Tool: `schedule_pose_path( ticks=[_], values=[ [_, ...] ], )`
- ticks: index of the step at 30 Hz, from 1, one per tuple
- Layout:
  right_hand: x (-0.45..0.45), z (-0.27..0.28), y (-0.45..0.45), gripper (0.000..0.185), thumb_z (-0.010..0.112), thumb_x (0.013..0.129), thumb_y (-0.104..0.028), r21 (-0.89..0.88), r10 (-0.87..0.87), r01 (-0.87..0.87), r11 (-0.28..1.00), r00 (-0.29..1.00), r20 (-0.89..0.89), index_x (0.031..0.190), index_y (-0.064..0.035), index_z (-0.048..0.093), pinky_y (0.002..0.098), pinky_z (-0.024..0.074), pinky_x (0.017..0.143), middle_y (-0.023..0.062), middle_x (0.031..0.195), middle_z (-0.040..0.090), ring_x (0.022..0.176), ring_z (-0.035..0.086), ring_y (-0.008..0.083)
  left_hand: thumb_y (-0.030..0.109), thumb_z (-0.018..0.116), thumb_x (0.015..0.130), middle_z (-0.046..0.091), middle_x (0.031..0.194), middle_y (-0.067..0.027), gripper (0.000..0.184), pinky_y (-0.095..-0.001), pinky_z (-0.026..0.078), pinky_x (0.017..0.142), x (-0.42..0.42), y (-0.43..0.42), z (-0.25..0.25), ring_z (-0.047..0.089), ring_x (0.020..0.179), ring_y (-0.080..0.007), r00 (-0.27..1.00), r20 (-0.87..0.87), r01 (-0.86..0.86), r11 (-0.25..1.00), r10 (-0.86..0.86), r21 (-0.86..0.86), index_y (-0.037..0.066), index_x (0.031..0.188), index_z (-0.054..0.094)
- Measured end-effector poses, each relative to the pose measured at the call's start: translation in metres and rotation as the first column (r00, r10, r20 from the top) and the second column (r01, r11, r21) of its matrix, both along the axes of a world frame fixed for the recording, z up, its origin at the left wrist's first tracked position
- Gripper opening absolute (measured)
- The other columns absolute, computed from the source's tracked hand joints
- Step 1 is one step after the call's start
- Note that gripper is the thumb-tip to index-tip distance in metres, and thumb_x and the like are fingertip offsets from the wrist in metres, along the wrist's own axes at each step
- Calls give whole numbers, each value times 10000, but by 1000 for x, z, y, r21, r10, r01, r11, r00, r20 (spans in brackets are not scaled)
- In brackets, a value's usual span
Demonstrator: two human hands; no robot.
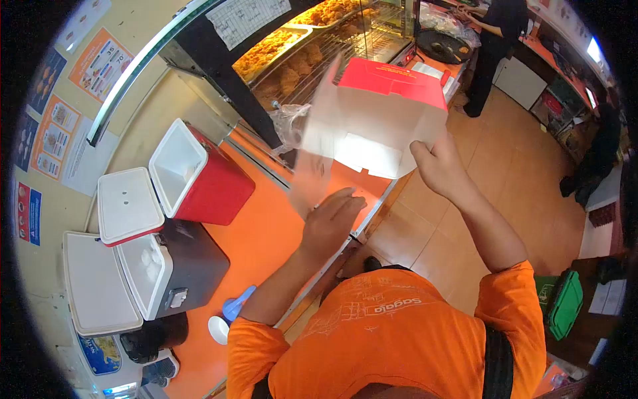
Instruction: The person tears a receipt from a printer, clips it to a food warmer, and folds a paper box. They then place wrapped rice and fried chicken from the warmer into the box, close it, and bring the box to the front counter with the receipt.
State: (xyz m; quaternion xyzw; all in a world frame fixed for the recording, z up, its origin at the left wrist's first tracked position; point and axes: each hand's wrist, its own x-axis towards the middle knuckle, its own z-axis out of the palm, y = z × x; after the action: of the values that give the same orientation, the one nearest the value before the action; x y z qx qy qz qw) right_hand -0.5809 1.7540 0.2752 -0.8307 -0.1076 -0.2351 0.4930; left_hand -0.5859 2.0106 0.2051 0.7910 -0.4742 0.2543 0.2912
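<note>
Red-and-white cardboard box [392,123], open, in front of the lit glass-and-metal food cabinet [232,90], gripped between thumb and fingers of the right hand [440,165], likely for steadiness, with the left hand [330,223] half-curled by its blurred side flap [311,169], hold impossible to tell.

The display case [229,76] glows yellow; fisheye edges bend into black.

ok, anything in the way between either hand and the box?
Nothing visible. The right hand already grips the side of the open box. The left hand is right by its blurred flap; contact is unclear, but nothing shows between. The clear plastic bag is beyond the flap.
</note>
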Motion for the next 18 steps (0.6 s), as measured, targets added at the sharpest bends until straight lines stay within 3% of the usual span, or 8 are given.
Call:
schedule_pose_path(
  ticks=[2,4,6,7,9,10,13,18],
  values=[
    [8,-12,0,611,487,821,17,0,33,-33,999,998,-57,1408,15,319,417,490,920,218,1144,600,1074,623,340,52,667,825,646,1131,-149,225,-393,541,908,-13,-6,-4,634,1084,-307,1000,-11,-23,999,22,-35,10,1045,653],
    [15,-24,5,594,504,835,-10,356,118,31,934,913,-389,1407,8,345,368,509,877,163,1126,604,1036,623,264,74,679,837,633,1192,-163,260,-421,508,981,-22,-18,1,596,1170,-313,998,-31,-51,996,49,-71,-4,1084,655],
    [16,-43,14,583,496,852,-26,408,153,40,912,889,-431,1414,-3,343,359,536,824,153,1149,592,1026,621,254,175,709,835,540,1371,-185,507,-458,413,1081,-22,-36,22,514,1279,-333,986,-67,-148,985,153,84,-42,1267,555],
    [15,-49,19,571,488,870,-41,460,183,60,886,867,-464,1421,-14,341,351,563,771,142,1172,581,1015,619,243,175,709,835,540,1371,-185,507,-458,413,1081,-18,-41,16,514,1279,-333,982,-78,-165,983,171,79,-42,1267,555],
    [8,-53,37,562,475,885,-57,473,187,88,877,844,-503,1427,-26,332,351,580,697,152,1189,567,1005,621,250,258,713,840,445,1471,-200,676,-474,318,1140,-7,-50,-6,448,1341,-335,968,-129,-166,937,214,307,-36,1388,447],
    [7,-54,43,552,462,900,-72,490,177,128,862,831,-528,1434,-38,324,351,598,624,161,1207,553,996,623,258,267,628,894,517,1413,-184,602,-478,307,1145,-1,-54,-19,488,1306,-281,965,-106,-197,928,241,315,-28,1394,466],
    [13,-74,43,549,445,917,-87,522,181,140,841,837,-516,1445,-56,297,347,600,523,166,1223,533,972,630,265,219,577,936,570,1361,-172,493,-476,343,1118,4,-53,-44,522,1277,-266,955,-186,-180,950,230,255,-22,1357,493],
    [20,-95,46,568,437,908,-83,549,181,187,815,818,-547,1452,-66,275,347,597,504,170,1192,539,890,652,266,146,589,911,621,1267,-156,400,-479,376,1089,10,-40,-63,550,1238,-288,954,-185,-175,940,235,294,-2,1281,553]
  ],
)
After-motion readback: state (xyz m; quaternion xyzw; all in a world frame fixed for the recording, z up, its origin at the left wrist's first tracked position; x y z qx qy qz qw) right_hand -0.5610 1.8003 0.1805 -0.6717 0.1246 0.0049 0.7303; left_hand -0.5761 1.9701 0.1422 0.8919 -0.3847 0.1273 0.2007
